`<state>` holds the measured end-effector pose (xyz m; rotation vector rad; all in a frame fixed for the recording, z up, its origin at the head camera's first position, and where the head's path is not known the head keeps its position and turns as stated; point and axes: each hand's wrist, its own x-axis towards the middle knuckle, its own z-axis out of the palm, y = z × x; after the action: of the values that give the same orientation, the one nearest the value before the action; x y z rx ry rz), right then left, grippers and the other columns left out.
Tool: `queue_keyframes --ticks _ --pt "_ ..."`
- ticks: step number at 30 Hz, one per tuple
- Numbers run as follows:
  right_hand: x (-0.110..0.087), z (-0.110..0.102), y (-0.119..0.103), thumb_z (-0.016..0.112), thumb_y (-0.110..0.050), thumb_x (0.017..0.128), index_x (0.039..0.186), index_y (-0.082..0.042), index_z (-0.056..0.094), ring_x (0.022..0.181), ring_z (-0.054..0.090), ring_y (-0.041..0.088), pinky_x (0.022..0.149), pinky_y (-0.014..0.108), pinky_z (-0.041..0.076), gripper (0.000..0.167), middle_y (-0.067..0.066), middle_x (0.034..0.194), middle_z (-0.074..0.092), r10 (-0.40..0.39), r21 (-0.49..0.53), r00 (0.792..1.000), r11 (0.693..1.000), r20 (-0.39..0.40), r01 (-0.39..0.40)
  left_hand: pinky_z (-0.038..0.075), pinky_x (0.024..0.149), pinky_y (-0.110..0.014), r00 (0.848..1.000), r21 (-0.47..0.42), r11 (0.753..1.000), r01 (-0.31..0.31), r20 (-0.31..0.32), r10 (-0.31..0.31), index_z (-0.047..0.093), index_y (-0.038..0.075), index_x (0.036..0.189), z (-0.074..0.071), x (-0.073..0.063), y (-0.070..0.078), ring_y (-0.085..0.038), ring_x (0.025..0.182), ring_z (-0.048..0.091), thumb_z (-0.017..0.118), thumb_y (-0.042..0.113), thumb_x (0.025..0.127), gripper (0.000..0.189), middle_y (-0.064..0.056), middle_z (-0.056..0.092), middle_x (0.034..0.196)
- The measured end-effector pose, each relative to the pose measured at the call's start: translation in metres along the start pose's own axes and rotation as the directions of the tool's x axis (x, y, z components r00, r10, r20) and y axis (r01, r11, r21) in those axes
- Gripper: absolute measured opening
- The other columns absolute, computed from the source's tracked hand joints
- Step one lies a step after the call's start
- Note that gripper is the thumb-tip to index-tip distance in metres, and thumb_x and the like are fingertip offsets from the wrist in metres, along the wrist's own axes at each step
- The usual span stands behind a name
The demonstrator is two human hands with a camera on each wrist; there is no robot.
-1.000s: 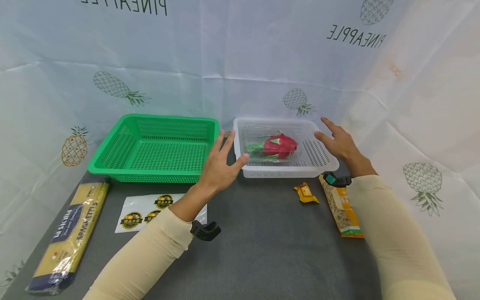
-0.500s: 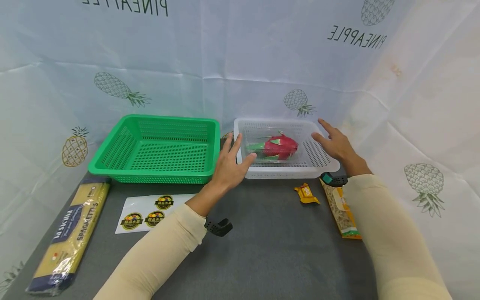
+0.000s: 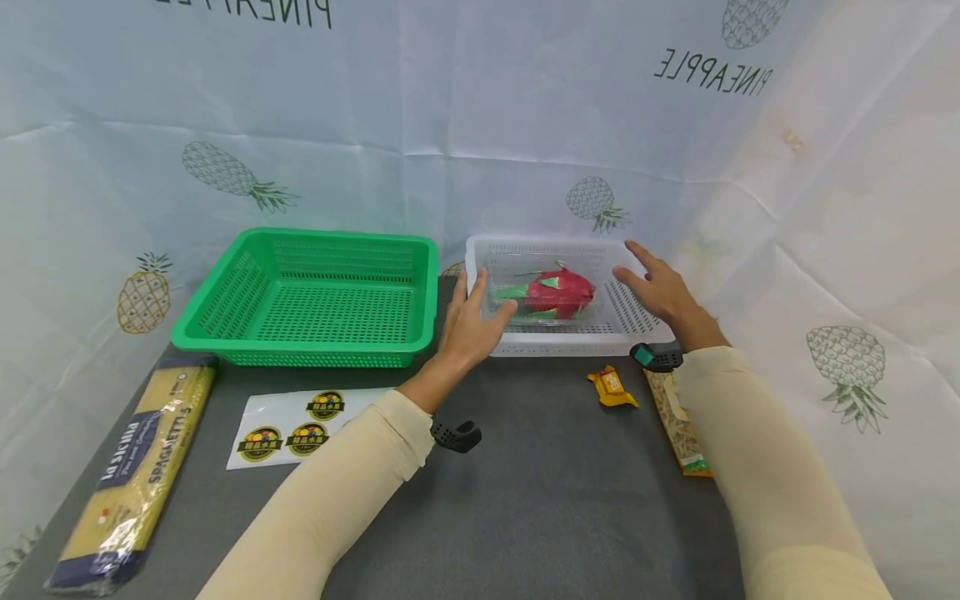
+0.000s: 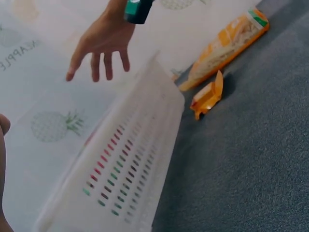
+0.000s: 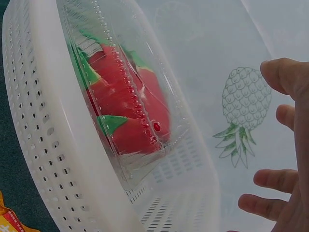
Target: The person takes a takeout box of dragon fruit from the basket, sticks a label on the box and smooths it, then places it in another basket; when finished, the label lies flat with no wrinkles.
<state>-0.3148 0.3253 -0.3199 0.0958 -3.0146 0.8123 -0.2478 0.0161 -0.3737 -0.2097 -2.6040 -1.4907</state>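
A white perforated basket (image 3: 558,343) stands at the back, right of centre. Inside it lies a clear plastic clamshell box (image 5: 145,87) with a red dragon fruit (image 3: 561,293) showing green-tipped scales. My left hand (image 3: 471,332) is spread at the basket's left end, fingers overlapping its rim in the head view. Over the opposite end hovers my right hand (image 3: 660,292), fingers extended and holding nothing. The left wrist view shows that right hand (image 4: 107,36) above the basket's far end, apart from it. In the right wrist view its fingers (image 5: 270,181) hang beside the basket.
A green basket (image 3: 300,344) stands left of the white one. On the grey table (image 3: 555,492) lie a spaghetti pack (image 3: 138,475), a sheet of round stickers (image 3: 258,404), a small orange wrapped packet (image 3: 612,387) and a longer orange bag (image 3: 675,421). A pineapple-printed cloth (image 3: 510,100) hangs behind.
My left hand has moved right, from between the baskets to the white basket's left edge. My right hand has shifted slightly left over its right end. The baskets and dragon fruit have stayed put.
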Motion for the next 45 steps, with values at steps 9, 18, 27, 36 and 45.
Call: queue_keyframes --ticks 9,18,27,36,45 --pt "0.003 0.006 0.001 0.04 -0.06 0.096 0.157 -0.029 0.01 0.13 0.03 0.055 0.096 0.07 0.027 0.075 0.024 0.156 0.014 -0.027 0.023 1.0 0.999 0.004 0.026 0.024 0.104 -0.062 0.998 0.007 0.998 0.056 -0.019 -0.056 0.015 0.025 0.156 0.019 0.015 -0.014 -0.044 0.14 0.015 0.054 0.052 0.093 0.079 -0.006 0.0 0.161" --pt "0.007 0.02 0.005 0.038 -0.06 0.096 0.157 -0.028 0.01 0.128 0.034 0.053 0.096 0.07 0.026 0.074 0.024 0.156 0.015 -0.021 0.022 0.999 1.0 0.035 0.02 0.025 0.105 -0.058 0.996 0.004 0.996 0.085 -0.021 -0.085 0.017 0.021 0.156 0.03 0.019 -0.025 -0.041 0.141 0.015 0.058 0.048 0.093 0.08 -0.005 -0.002 0.161" --pt "0.018 0.036 0.008 0.038 -0.061 0.096 0.157 -0.028 0.013 0.131 0.029 0.051 0.1 0.07 0.019 0.074 0.022 0.156 0.016 -0.012 0.017 0.998 1.0 0.056 0.011 0.025 0.105 -0.056 0.995 0.022 0.996 0.09 -0.034 -0.089 0.015 0.014 0.156 0.034 0.021 -0.032 -0.041 0.14 0.018 0.062 0.045 0.09 0.087 -0.003 -0.005 0.161" --pt "0.024 0.044 0.005 0.038 -0.061 0.096 0.157 -0.027 0.012 0.136 0.02 0.051 0.099 0.071 0.017 0.075 0.023 0.156 0.016 0.013 0.039 0.996 0.999 0.088 -0.016 0.027 0.106 -0.053 0.997 0.029 0.996 0.082 0.012 -0.082 0.008 0.011 0.156 0.033 0.021 -0.032 -0.039 0.141 0.016 0.067 0.045 0.087 0.097 -0.001 -0.008 0.161" --pt "0.029 0.052 0.005 0.04 -0.059 0.096 0.157 -0.026 0.013 0.137 0.019 0.049 0.1 0.07 0.017 0.075 0.022 0.156 0.016 0.019 0.057 0.994 0.998 0.109 -0.025 0.027 0.106 -0.054 0.996 0.05 0.995 0.086 0.013 -0.087 0.008 0.011 0.156 0.033 0.02 -0.032 -0.037 0.142 0.015 0.067 0.049 0.086 0.099 -0.004 -0.006 0.161"
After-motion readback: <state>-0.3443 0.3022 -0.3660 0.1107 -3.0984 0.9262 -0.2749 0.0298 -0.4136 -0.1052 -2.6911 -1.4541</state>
